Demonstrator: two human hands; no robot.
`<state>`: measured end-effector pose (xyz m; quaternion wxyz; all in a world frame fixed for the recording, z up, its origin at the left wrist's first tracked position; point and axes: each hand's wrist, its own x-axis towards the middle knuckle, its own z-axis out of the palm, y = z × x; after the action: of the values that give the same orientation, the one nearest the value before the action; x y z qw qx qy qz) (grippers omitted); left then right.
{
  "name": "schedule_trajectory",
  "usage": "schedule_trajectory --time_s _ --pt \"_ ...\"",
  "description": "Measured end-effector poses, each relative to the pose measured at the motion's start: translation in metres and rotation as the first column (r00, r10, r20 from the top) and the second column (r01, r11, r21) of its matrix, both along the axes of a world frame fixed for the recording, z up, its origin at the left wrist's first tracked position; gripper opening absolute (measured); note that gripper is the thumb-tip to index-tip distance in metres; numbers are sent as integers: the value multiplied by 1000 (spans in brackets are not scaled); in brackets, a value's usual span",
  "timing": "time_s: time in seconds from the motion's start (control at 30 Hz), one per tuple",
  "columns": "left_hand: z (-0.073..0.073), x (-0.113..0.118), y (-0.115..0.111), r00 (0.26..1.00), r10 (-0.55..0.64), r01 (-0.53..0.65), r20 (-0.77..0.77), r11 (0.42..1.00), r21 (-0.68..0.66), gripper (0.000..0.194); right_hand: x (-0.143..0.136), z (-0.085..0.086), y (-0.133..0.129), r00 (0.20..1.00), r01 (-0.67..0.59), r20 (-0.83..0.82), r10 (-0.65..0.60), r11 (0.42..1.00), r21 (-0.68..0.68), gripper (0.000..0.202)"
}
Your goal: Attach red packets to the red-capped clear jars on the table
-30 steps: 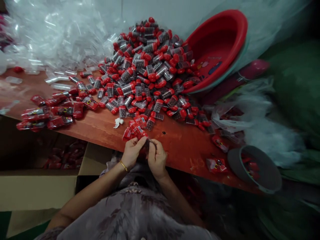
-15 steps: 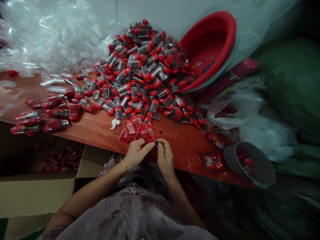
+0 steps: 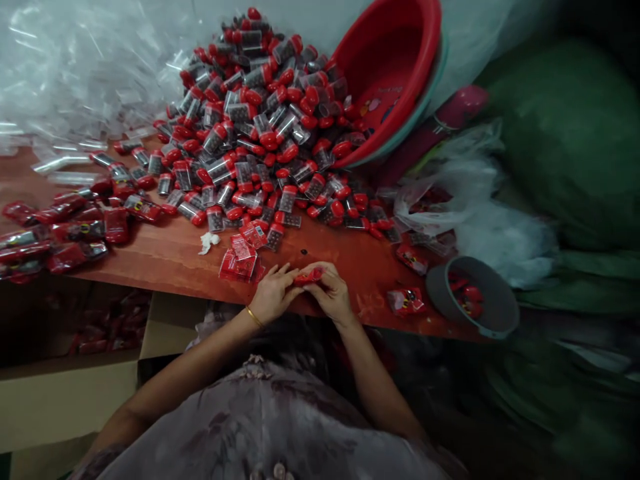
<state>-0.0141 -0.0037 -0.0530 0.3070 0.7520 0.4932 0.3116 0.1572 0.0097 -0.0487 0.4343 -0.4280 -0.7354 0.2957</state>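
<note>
A small red packet (image 3: 309, 275) is held between both hands over the table's front edge. My left hand (image 3: 273, 293), with a gold bangle at the wrist, pinches its left end. The fingers of my right hand (image 3: 331, 293) are closed round its right side. Just left of the hands, flat red printed packets (image 3: 239, 259) lie on the reddish table (image 3: 170, 257). Behind them rises a big pile of clear tubes with red caps (image 3: 240, 170). A crumpled white scrap (image 3: 209, 242) lies beside the flat packets.
Filled red packets (image 3: 75, 230) lie at the left, above an open cardboard box (image 3: 60, 400). Clear plastic pieces (image 3: 90, 73) are heaped at the back left. A red basin (image 3: 430, 40) leans at the back. A grey bowl (image 3: 500, 300) and plastic bags (image 3: 520, 247) are at the right.
The red packet has been lifted off the flat packets and turned between my hands, and my right hand now grips it too. The whole view has shifted, so the table's things appear further left and higher.
</note>
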Motion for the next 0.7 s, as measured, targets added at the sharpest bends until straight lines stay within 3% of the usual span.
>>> schedule_trajectory --time_s 0.17,0.33,0.57,0.7 --pt "6 -3 -8 992 82 -82 95 997 0 45 0 -2 2 998 3 65 -1 1000 -23 31" --pt "16 -8 -8 961 29 -18 275 999 -41 36 1 -6 0 999 -3 44 3 1000 15 29" --pt "6 -7 -4 964 52 -36 261 997 -65 27 0 -7 -6 994 55 86 -60 997 59 32" --pt "-2 -6 -4 979 33 -40 203 999 30 25 0 -3 -1 998 16 57 -20 997 77 26"
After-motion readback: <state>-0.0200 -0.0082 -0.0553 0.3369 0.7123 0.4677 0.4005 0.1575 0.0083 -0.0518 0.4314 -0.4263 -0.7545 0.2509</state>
